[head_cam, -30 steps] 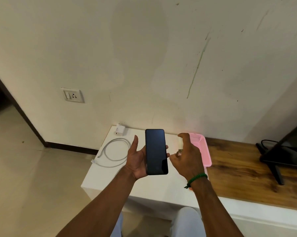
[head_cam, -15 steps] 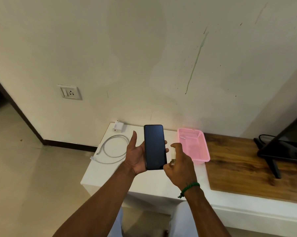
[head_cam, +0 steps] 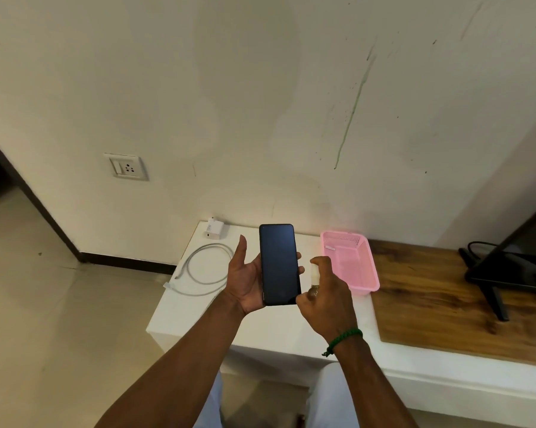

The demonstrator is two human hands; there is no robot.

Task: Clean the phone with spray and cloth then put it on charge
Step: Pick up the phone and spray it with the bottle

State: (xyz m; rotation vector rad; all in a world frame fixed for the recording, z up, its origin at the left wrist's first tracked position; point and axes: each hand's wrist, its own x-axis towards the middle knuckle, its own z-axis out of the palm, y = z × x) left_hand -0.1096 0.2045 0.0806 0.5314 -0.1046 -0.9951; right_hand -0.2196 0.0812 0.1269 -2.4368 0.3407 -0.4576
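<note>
Head view: our right hand [head_cam: 325,301] had brought the spray bottle [head_cam: 314,274] closer, fingers [head_cam: 320,261] curled round it, just right of the phone [head_cam: 278,264], which our left hand [head_cam: 245,282] cradled, fingertips hooked over its edge. Spraying seemed next.

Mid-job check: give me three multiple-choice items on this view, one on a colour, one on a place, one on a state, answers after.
1. What colour is the basket? A. blue B. pink C. green
2. Where is the charging cable? A. coiled on the white table B. in the basket C. plugged into the phone
3. What state is the right hand in? A. open and empty B. flat on the table C. holding a small spray bottle
Answers: 1 B, its mesh walls are pink. 2 A, its loop lies on the tabletop left of the phone. 3 C, its fingers curl round the bottle, beside the phone in the left hand.
</note>
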